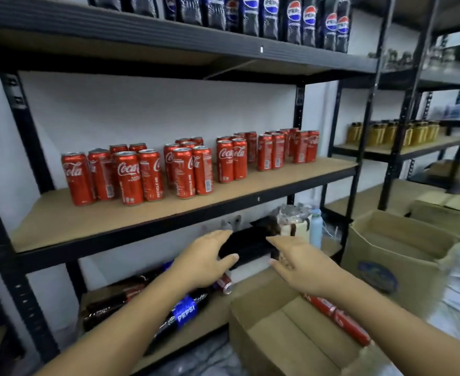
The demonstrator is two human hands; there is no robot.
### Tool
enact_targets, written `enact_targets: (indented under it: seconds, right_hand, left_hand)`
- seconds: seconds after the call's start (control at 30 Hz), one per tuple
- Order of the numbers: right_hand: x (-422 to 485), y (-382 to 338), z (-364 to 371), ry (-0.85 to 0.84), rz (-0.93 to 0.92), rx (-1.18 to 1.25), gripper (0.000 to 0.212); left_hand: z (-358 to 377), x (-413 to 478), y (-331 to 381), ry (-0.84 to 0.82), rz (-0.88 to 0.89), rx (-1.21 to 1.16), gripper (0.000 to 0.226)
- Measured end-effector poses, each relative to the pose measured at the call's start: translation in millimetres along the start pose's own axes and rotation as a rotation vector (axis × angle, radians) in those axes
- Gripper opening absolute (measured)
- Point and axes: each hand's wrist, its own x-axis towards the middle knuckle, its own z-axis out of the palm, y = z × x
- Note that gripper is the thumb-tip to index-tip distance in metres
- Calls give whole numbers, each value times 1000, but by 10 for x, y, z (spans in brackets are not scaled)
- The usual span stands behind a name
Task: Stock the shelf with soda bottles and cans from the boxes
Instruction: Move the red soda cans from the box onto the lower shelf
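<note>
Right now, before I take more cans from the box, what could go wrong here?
1. The bottles lie on their sides near the front of the bottom shelf; a knock could roll them off.
2. A loose can lies beside them and might roll too.
3. The upright cans on the middle shelf stand in tight clusters; pushing new ones in could topple some.

A white wall [142, 109] runs behind everything. Low down, just right of centre, a pale blue flask [315, 230] stands upright beside a cream jug [300, 226]. A black bundle [250, 244] sits to their left; I can't tell what it is. On the right, a second rack [410, 104] carries rows of amber jars [394, 132]. Crumpled plastic sheeting [196, 359] lies along the bottom edge.
</note>
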Motion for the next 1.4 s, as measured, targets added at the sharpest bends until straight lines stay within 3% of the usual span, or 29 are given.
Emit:
enact_targets:
  seconds: [0.33, 0.5, 0.77, 1.07, 1.3, 1.4]
  right_hand:
    - [-974, 605, 481, -59, 230, 7, 63]
    - [-1394, 901, 689, -99, 292, 81, 77]
    - [-1918, 1003, 689, -112, 406, 89, 55]
    - [-1248, 1899, 943, -208, 555, 159, 53]
    - [-322, 3101, 1736, -368, 693, 257, 56]
    - [-90, 3563, 2104, -352, 789, 345, 49]
  left_hand:
    - [934, -77, 764, -284, 178, 22, 67]
    - [1250, -174, 963, -353, 193, 27, 71]
    - [1477, -295, 1348, -371, 205, -6, 69]
    - [2331, 645, 1368, -481, 174, -119, 66]
    - [3617, 1908, 1129, -586, 58, -111, 58]
    - [4258, 2334, 1004, -606, 43, -44, 62]
